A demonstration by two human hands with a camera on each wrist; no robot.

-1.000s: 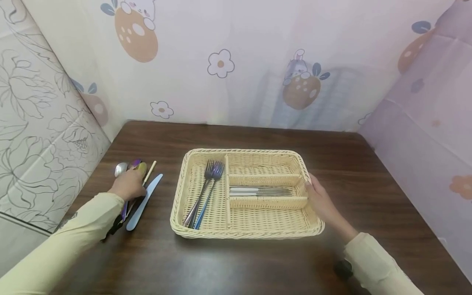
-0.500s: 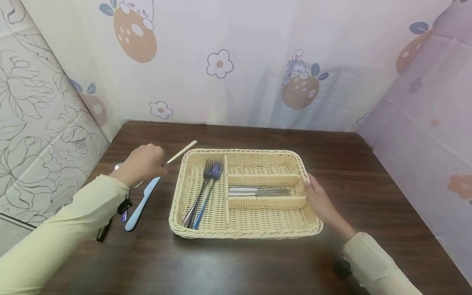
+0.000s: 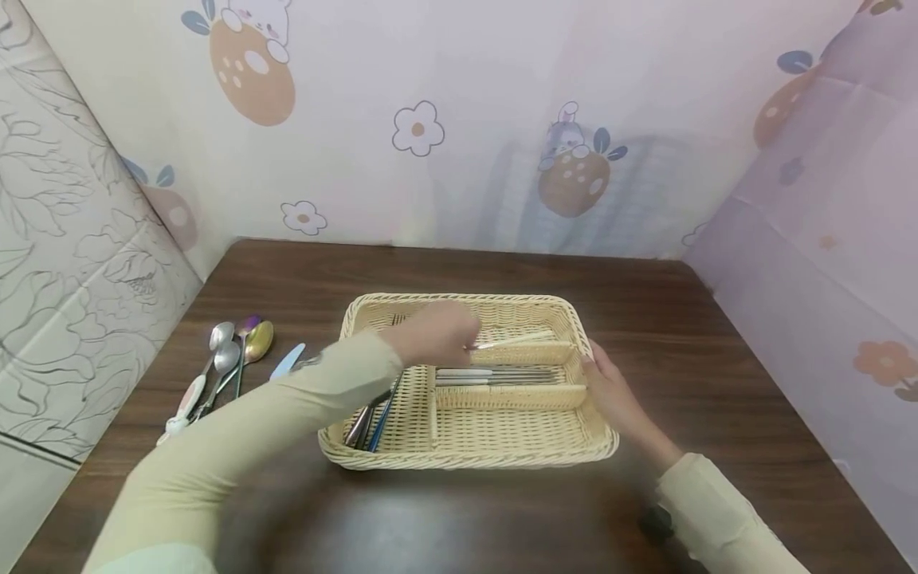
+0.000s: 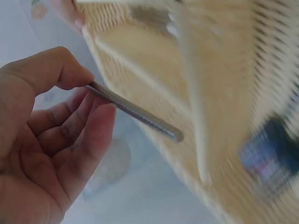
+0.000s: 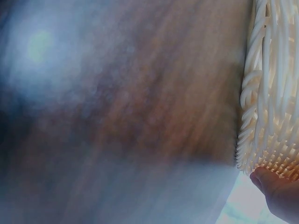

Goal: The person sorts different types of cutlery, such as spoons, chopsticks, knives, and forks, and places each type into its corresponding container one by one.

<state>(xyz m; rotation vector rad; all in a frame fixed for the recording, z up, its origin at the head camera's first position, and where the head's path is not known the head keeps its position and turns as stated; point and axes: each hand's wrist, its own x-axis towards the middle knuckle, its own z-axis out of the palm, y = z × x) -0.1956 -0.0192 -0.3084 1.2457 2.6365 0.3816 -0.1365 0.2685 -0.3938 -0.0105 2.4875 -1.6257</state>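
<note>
My left hand [image 3: 445, 328] is over the upper right compartment of the wicker basket [image 3: 502, 461]. Between thumb and forefinger it pinches a chopstick [image 4: 140, 113] with a metal shaft and, in the head view, a cream end. The right hand [image 3: 618, 391] grips the basket's right rim, its thumb [image 5: 275, 186] showing in the right wrist view. Several white-and-steel chopsticks [image 3: 495, 376] lie in the narrow middle compartment. Forks [image 3: 378, 422] lie in the long left compartment, partly hidden behind the left forearm.
On the dark wooden table [image 3: 445, 526], several spoons [image 3: 227, 356] with silver, purple and gold bowls lie left of the basket. A pale blue knife [image 3: 288, 360] beside them is mostly covered by the left sleeve. A patterned cloth [image 3: 473, 199] hangs behind the table.
My left hand has taken the chopstick from the cutlery at the left and carried it rightward over the basket. The right hand keeps its grip on the rim.
</note>
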